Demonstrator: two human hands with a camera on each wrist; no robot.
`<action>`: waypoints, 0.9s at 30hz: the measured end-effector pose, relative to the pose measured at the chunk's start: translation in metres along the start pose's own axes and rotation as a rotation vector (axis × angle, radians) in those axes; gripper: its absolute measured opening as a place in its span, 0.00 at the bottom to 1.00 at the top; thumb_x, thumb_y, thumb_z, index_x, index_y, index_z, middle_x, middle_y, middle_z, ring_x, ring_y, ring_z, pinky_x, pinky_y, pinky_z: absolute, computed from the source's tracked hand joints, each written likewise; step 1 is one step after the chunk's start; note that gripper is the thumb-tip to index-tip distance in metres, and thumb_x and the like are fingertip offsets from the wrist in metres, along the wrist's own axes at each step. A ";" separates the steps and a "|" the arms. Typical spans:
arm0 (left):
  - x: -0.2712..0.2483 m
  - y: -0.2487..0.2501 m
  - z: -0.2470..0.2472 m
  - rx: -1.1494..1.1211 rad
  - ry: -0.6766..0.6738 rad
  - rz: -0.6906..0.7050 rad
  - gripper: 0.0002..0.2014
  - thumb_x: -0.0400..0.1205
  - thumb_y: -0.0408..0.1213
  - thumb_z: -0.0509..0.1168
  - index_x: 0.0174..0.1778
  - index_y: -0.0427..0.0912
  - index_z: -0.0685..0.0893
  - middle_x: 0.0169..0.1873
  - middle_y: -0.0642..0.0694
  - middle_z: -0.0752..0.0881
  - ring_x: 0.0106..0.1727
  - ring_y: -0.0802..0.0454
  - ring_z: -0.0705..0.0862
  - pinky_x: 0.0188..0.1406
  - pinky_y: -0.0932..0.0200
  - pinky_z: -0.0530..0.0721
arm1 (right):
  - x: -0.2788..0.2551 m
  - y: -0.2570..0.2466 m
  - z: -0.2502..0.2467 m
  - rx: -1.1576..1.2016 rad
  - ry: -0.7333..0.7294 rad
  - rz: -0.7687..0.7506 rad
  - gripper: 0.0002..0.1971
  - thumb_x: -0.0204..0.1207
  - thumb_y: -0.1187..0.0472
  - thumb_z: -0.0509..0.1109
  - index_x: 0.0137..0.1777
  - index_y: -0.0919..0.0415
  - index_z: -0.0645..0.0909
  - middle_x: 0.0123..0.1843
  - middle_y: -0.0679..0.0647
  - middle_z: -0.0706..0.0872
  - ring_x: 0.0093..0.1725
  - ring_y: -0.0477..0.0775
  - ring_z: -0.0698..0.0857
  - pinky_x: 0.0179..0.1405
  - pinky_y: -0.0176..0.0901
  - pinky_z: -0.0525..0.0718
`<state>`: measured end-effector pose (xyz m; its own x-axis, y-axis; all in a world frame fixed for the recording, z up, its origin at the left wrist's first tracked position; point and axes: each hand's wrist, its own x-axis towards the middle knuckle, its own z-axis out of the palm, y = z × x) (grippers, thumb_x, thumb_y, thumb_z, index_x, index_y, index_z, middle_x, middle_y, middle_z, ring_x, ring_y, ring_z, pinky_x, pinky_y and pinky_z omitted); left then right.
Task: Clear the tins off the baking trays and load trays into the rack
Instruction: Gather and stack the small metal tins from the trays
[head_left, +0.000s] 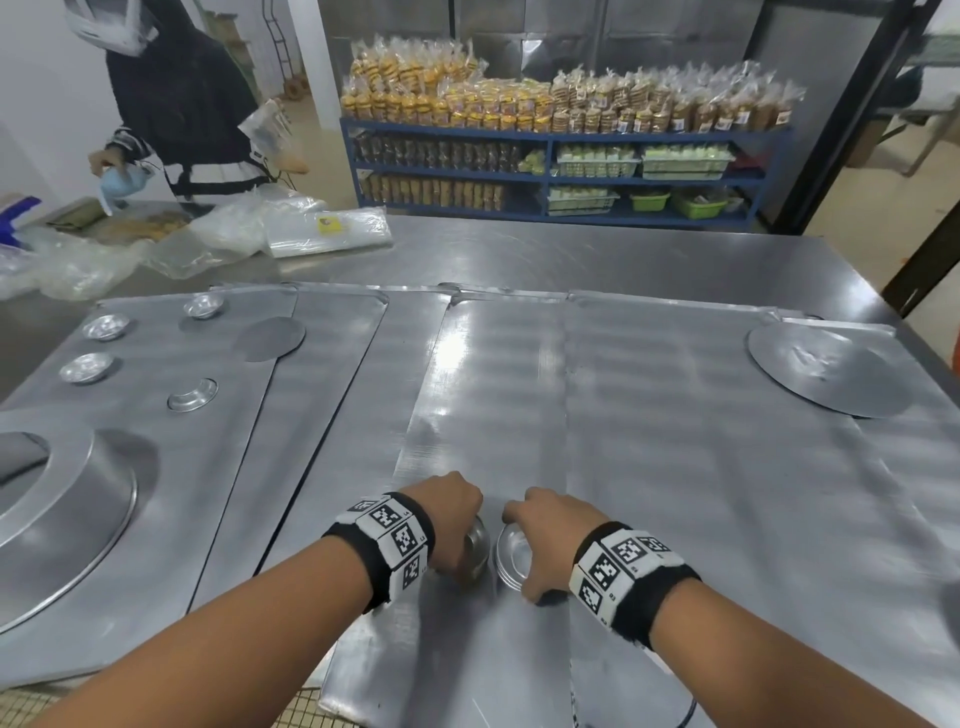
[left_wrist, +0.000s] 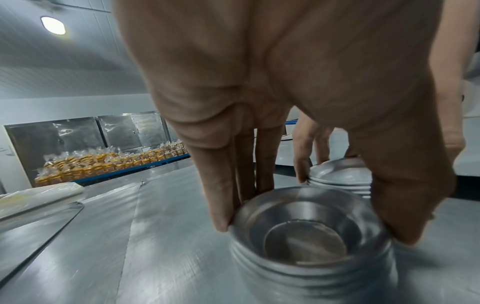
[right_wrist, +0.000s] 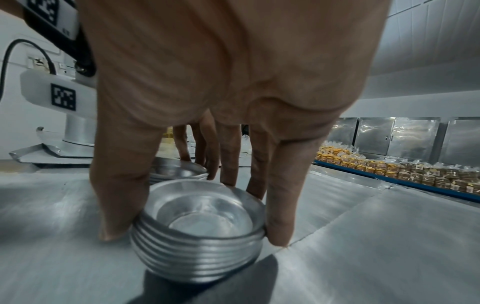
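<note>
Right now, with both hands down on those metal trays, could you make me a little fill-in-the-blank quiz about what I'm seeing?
1. Each hand grips a ____ of nested tins.
2. Loose tins left on the far left tray: ____.
3. The left hand holds its tins with fingers on one side and the ____ on the other.
4. The right hand holds its tins on a ____.

Missing words: stack; four; thumb; tray

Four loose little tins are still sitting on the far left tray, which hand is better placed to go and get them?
Left, probably. The four loose tins lie on the far-left tray, on the left hand's side; the right hand would have to cross over. Both hands grip a stack now, stack of tins and second stack, so one must be set down first.
</note>
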<state>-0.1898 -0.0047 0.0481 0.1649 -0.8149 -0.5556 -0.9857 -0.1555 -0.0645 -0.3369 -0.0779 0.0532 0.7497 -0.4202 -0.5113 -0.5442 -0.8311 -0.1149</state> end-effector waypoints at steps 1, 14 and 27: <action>0.001 -0.001 0.002 -0.002 0.002 0.006 0.21 0.66 0.43 0.79 0.53 0.42 0.86 0.47 0.42 0.85 0.44 0.43 0.89 0.41 0.50 0.91 | 0.001 -0.001 0.000 -0.006 -0.007 0.003 0.35 0.52 0.53 0.83 0.62 0.51 0.77 0.53 0.51 0.76 0.48 0.59 0.84 0.45 0.55 0.89; -0.002 -0.062 -0.003 -0.322 0.015 0.159 0.27 0.75 0.56 0.75 0.64 0.42 0.85 0.56 0.44 0.88 0.56 0.45 0.86 0.55 0.54 0.84 | 0.032 -0.029 -0.060 -0.055 -0.098 0.046 0.36 0.59 0.46 0.83 0.69 0.51 0.76 0.63 0.53 0.81 0.54 0.59 0.86 0.50 0.50 0.87; -0.034 -0.275 -0.030 -0.391 0.118 -0.143 0.15 0.79 0.48 0.71 0.47 0.38 0.91 0.32 0.45 0.91 0.41 0.48 0.91 0.42 0.59 0.86 | 0.163 -0.191 -0.144 -0.016 0.001 -0.089 0.20 0.69 0.53 0.79 0.58 0.62 0.85 0.52 0.58 0.88 0.51 0.61 0.88 0.51 0.52 0.89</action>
<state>0.0771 0.0493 0.1093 0.3237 -0.8245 -0.4642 -0.8695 -0.4526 0.1976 -0.0566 -0.0404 0.1144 0.7950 -0.3450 -0.4989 -0.4695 -0.8708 -0.1460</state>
